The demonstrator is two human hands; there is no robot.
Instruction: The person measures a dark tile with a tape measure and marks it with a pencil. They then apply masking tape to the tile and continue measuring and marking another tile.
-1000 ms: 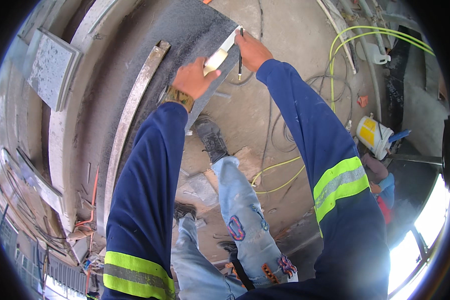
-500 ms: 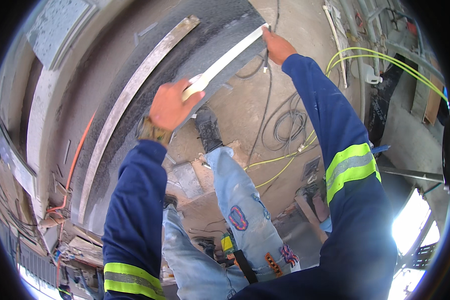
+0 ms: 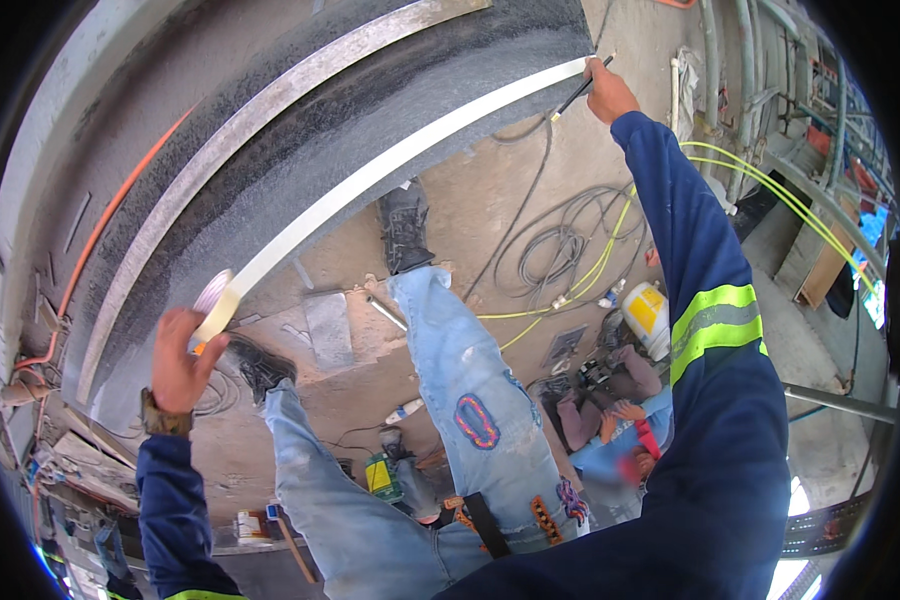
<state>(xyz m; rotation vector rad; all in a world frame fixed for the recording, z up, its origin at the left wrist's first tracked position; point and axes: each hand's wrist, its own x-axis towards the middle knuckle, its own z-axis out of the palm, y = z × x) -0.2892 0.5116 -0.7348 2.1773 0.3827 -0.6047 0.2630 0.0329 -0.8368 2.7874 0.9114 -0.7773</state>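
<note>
My left hand (image 3: 182, 365) is closed round a roll of pale masking tape (image 3: 214, 290) near the slab's lower left end. From the roll a long strip of tape (image 3: 400, 150) runs taut along the near edge of a dark grey stone slab (image 3: 300, 150). At the slab's far right corner my right hand (image 3: 610, 92) pinches the other end of the strip. A thin black rod or cable end (image 3: 575, 95) shows by those fingers; I cannot tell if it is held. A long, pale, dusty strip (image 3: 270, 105) lies along the slab, beyond the tape.
Grey cables (image 3: 560, 245) lie coiled on the dusty floor, with a yellow-green hose (image 3: 515, 335) beside them. A white bucket (image 3: 647, 310) and another person (image 3: 620, 420) are at the lower right. An orange cable (image 3: 120, 205) runs left of the slab. My boot (image 3: 403, 230) stands near its edge.
My left hand has moved down and left with the roll, drawing out a much longer strip of tape. My right hand still holds the end at the slab's corner. The view has shifted.
</note>
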